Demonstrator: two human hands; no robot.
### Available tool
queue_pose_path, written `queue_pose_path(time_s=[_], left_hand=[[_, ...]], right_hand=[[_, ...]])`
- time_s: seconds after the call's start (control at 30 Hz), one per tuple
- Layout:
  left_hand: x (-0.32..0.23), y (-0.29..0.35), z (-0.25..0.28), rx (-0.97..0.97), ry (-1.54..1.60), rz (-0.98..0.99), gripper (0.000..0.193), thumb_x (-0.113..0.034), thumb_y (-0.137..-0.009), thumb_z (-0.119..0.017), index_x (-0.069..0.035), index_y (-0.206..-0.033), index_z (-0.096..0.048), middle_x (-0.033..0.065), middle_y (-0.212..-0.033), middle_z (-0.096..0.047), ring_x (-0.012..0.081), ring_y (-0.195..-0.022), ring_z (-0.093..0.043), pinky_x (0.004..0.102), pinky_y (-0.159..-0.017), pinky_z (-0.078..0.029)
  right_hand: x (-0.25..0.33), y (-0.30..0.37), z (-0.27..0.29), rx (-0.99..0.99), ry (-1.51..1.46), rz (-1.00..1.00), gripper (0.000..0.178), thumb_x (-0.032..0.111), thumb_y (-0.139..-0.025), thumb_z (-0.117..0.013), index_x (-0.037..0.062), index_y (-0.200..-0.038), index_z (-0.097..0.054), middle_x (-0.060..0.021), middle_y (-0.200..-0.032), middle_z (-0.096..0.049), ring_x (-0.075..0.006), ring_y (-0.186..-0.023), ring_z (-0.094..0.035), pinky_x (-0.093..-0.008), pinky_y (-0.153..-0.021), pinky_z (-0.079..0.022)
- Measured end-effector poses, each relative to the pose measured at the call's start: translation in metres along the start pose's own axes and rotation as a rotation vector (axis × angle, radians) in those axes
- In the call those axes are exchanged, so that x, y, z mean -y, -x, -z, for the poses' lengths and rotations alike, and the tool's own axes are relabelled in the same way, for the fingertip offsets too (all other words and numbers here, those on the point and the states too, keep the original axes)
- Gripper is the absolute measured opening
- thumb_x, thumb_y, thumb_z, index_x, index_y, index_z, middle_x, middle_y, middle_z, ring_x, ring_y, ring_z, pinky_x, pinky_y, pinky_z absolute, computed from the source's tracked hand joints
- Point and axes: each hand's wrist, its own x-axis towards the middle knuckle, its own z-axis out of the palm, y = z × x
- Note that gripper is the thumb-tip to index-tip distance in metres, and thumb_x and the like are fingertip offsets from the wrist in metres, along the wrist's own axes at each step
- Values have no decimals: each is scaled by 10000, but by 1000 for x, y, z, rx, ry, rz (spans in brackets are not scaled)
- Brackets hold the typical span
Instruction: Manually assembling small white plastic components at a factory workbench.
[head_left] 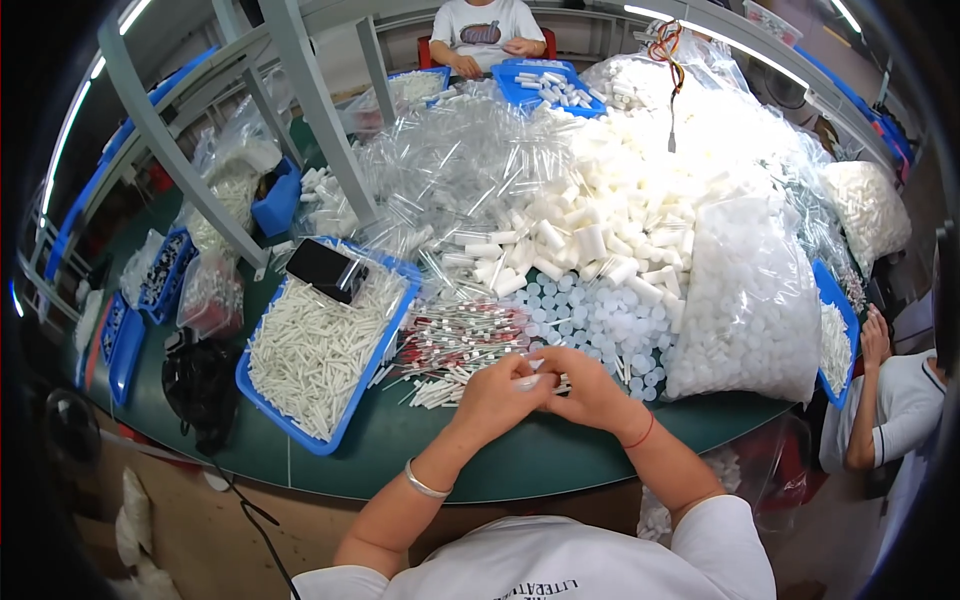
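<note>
My left hand [497,398] and my right hand [588,388] meet at the table's near edge, fingers bent and fingertips together. A small whitish piece [527,382] shows between them; its kind is too small to make out. The left hand's fingers close on it, and the right hand's fingers pinch at the same spot, hiding what they grip. Just beyond the hands lie a heap of thin sticks with red and white parts [465,335] and a spread of round translucent caps [600,318]. Short white sticks [437,390] lie beside my left hand.
A blue tray of white sticks [252,385] with a black phone [326,268] on it stands left. Clear tubes [450,150] and white cylinders [590,240] pile up beyond. A full plastic bag [745,310] stands right. Grey posts [325,110] rise left. Co-workers sit opposite and right.
</note>
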Motion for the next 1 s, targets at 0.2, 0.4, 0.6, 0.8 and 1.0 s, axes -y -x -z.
queue_pose_path(time_s=[0.2, 0.4, 0.6, 0.8, 1.0], left_hand=[[22, -12, -11, 166, 896, 4, 223, -182, -948, -564, -11, -1063, -479, 54, -861, -618, 92, -749, -595, 221, -664, -486], [13, -9, -17, 117, 702, 94, 447, -447, -1007, -422, -48, -886, -585, 8, -742, -539, 81, -645, -483, 233, -575, -403], [3, -3, -20, 138, 797, 24, 415, -392, -1007, -375, -85, -766, -513, -18, -664, -450, 65, -573, -400, 231, -496, -310], [18, -4, -31, 115, 793, -94, 409, -372, -1008, -358, -94, -737, -486, -19, -635, -436, 65, -545, -392, 222, -471, -288], [27, -5, -31, 210, 965, -34, 388, -377, -1011, -363, -88, -787, -494, -10, -616, -437, 72, -529, -398, 219, -463, -290]], right_hand=[[-18, -3, 0, -120, -282, 125, 358, 107, -758, -778, 42, -1087, -654, -92, -1132, -597, -220, -1066, -567, -323, -938, -434], [-25, -7, 0, -158, -221, 109, 442, 190, -795, -763, 60, -1184, -597, -105, -1212, -579, -218, -1110, -550, -334, -952, -434], [-5, -10, -4, 199, -1088, -239, 578, 290, -908, -650, 22, -1374, -436, -125, -1312, -537, -224, -1181, -535, -346, -891, -527], [-12, -8, -12, 243, -1220, -304, 546, 212, -897, -665, 25, -1370, -466, -96, -1274, -550, -184, -1083, -582, -315, -816, -552], [-10, -10, -15, 239, -1161, -341, 559, 270, -901, -656, 8, -1360, -472, -137, -1274, -566, -207, -1038, -611, -325, -797, -539]])
